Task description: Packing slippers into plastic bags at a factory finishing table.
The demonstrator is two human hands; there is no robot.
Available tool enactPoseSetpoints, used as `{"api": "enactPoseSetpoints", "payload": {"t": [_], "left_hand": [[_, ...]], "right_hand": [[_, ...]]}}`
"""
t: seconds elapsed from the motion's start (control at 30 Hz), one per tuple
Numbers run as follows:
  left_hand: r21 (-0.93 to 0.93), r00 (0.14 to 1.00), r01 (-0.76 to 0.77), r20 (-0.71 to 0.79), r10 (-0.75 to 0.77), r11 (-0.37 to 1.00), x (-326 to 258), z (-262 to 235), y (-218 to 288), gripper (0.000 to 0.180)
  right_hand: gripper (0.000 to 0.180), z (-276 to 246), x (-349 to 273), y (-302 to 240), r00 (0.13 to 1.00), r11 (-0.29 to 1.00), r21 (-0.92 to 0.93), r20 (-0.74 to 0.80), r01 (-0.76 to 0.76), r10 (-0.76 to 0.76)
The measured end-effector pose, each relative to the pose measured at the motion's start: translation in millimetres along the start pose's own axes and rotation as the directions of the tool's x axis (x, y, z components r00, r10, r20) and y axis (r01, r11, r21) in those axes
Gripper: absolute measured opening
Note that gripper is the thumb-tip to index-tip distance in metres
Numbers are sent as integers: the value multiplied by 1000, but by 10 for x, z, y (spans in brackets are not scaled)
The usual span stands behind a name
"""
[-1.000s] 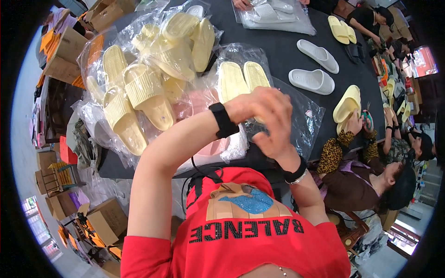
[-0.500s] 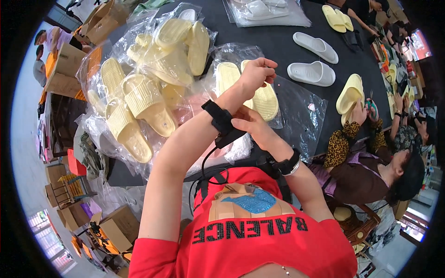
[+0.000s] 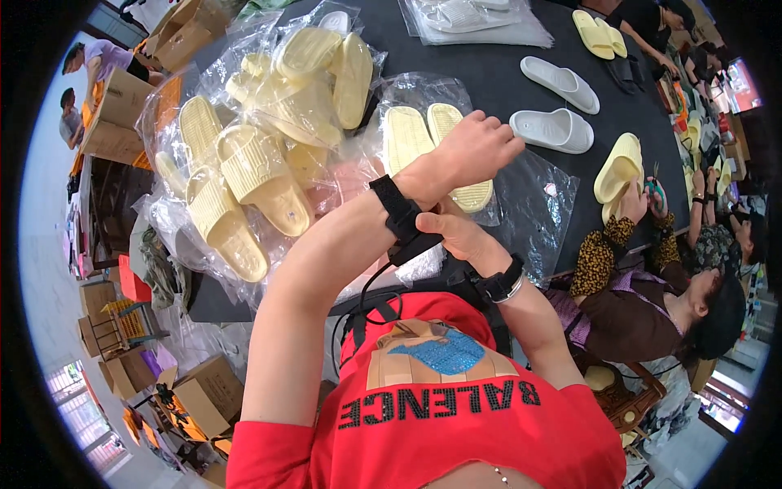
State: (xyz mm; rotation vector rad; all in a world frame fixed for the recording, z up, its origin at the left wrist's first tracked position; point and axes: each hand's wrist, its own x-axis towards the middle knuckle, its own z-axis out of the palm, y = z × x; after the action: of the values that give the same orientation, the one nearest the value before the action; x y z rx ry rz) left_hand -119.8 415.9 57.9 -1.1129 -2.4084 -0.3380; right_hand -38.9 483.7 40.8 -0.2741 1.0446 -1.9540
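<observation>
My left hand [image 3: 481, 148] hangs above a pair of pale yellow slippers [image 3: 407, 138] in a clear bag, back upward, its fingers curled in with nothing seen in them. Round the left wrist goes a black strap [image 3: 388, 198] with a small black box [image 3: 414, 246] and a cable. My right hand [image 3: 458, 235] grips that box from the right, thumb on its top edge; its other fingers are hidden beneath the left wrist. Left of my hands lies a heap of bagged yellow slippers [image 3: 265, 175].
Two white slippers [image 3: 554, 130] lie on the dark table [image 3: 481, 73], beyond them a stack of clear bags [image 3: 481, 28]. At right, a co-worker's hand [image 3: 631, 201] touches a yellow slipper [image 3: 619, 163]; the other holds scissors [image 3: 655, 191]. Cardboard boxes [image 3: 208, 395] stand at lower left.
My left hand has turned its back upward and shifted right, its fingers curling in. My right hand stays at the wrist box, shifted slightly right and down.
</observation>
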Motion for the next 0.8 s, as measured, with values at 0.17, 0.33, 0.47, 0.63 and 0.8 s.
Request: {"api": "enactPoseSetpoints", "payload": {"t": [0.17, 0.33, 0.47, 0.63, 0.8], "left_hand": [[16, 994, -100, 42, 99, 995, 11, -116, 63, 6], [30, 991, -135, 19, 135, 990, -20, -132, 117, 6], [-47, 995, -95, -10, 95, 994, -63, -133, 115, 6], [-646, 815, 468, 53, -577, 603, -52, -123, 18, 14], [-544, 710, 619, 78, -700, 567, -121, -139, -208, 15]], "right_hand": [[73, 8, -14, 42, 1000, 1000, -21, -23, -6, 5], [76, 24, -33, 103, 1000, 1000, 0, -9, -19, 19], [76, 175, -81, 75, 998, 1000, 12, -68, 18, -18], [50, 260, -96, 5, 988, 983, -156, -105, 97, -114], [40, 215, -184, -64, 888, 707, -698, -245, 117, -390]]}}
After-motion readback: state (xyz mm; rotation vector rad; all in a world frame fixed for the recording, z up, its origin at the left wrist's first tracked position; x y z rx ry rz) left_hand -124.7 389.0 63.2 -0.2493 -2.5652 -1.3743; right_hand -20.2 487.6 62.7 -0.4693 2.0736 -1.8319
